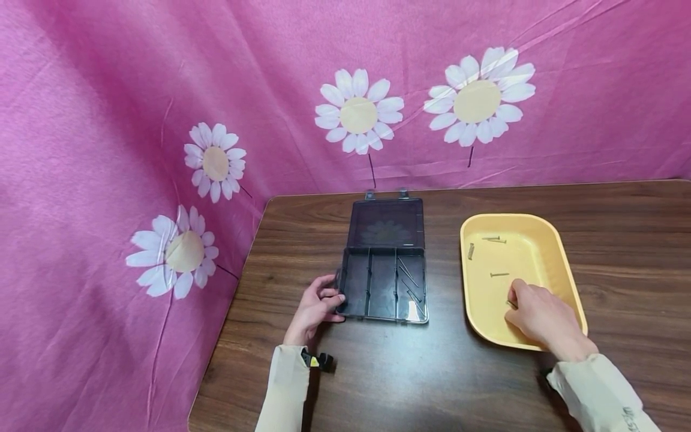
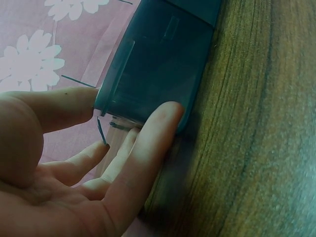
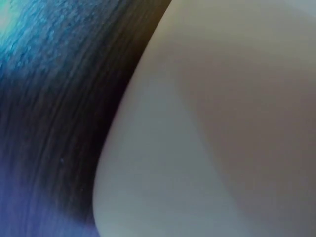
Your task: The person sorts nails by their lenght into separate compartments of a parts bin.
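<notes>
A dark compartment box (image 1: 382, 318) lies with its lid (image 1: 386, 223) folded back. Several screws (image 1: 408, 276) lie in its right compartment; the middle and left compartments show bare floors. My left hand (image 1: 317, 307) grips the box's left front corner, thumb at the rim; the left wrist view shows the fingers (image 2: 148, 153) around that corner. Inside the yellow tray (image 1: 561, 264), my right hand (image 1: 542, 315) pinches a screw (image 1: 510, 305) between thumb and index finger, low over the tray floor. Other screws (image 1: 499, 275) lie farther back in the tray.
The brown wooden table (image 1: 378, 384) carries both containers, with a strip of tabletop between them. A pink cloth with daisies (image 1: 281, 90) hangs behind and to the left. The tray's wall (image 3: 148, 163) fills much of the right wrist view.
</notes>
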A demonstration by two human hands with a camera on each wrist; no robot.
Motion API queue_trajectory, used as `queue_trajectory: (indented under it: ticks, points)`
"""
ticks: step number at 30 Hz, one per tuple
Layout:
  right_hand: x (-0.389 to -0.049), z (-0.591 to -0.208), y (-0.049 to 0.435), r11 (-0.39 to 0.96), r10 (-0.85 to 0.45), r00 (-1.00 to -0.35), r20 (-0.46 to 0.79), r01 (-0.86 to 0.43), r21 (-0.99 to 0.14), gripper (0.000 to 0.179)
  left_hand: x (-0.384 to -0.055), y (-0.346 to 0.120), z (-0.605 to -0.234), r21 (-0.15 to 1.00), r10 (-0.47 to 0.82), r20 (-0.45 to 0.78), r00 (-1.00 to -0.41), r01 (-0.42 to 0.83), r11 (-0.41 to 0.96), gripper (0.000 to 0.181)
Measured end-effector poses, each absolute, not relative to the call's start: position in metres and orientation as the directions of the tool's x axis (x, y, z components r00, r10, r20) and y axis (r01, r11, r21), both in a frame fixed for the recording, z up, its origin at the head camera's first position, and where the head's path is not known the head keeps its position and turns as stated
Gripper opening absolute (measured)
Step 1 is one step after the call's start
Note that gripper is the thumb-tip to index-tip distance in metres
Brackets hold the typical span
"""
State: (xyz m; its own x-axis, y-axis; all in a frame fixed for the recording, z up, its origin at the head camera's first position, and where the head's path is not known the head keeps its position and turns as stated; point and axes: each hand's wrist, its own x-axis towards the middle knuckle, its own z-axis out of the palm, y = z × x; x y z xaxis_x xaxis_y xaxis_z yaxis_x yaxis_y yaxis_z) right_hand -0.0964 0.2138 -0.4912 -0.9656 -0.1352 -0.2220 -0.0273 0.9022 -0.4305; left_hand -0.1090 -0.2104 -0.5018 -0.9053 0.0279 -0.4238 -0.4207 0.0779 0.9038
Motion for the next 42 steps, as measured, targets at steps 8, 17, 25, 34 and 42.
queue_trajectory:
  ticks: [8, 17, 25, 34, 42]
  points:
    - [-0.097, -0.489, 0.215, 0.9, -0.114, -0.969, -0.219, -0.007, -0.437, 0.012, -0.108, -0.211, -0.503, 0.9, 0.026, -0.432, -0.901, -0.43, 0.071, 0.059]
    - [-0.097, -0.488, 0.214, 0.89, -0.119, -0.984, -0.133, -0.046, -0.453, 0.013, -0.108, -0.212, -0.502, 0.898, 0.025, -0.436, -0.9, -0.433, 0.075, 0.059]
    - [-0.097, -0.486, 0.214, 0.886, -0.137, -0.987, -0.09, -0.081, -0.456, 0.013, -0.108, -0.212, -0.502, 0.901, 0.031, -0.43, -0.902, -0.427, 0.072, 0.059]
    - [-0.099, -0.476, 0.214, 0.871, -0.144, -0.99, -0.007, -0.124, -0.475, 0.013, -0.107, -0.212, -0.501, 0.904, 0.033, -0.424, -0.905, -0.421, 0.072, 0.059]
    - [-0.101, -0.468, 0.214, 0.843, -0.127, -0.982, 0.143, -0.183, -0.507, 0.02, -0.109, -0.211, -0.501, 0.905, 0.032, -0.424, -0.905, -0.421, 0.067, 0.058]
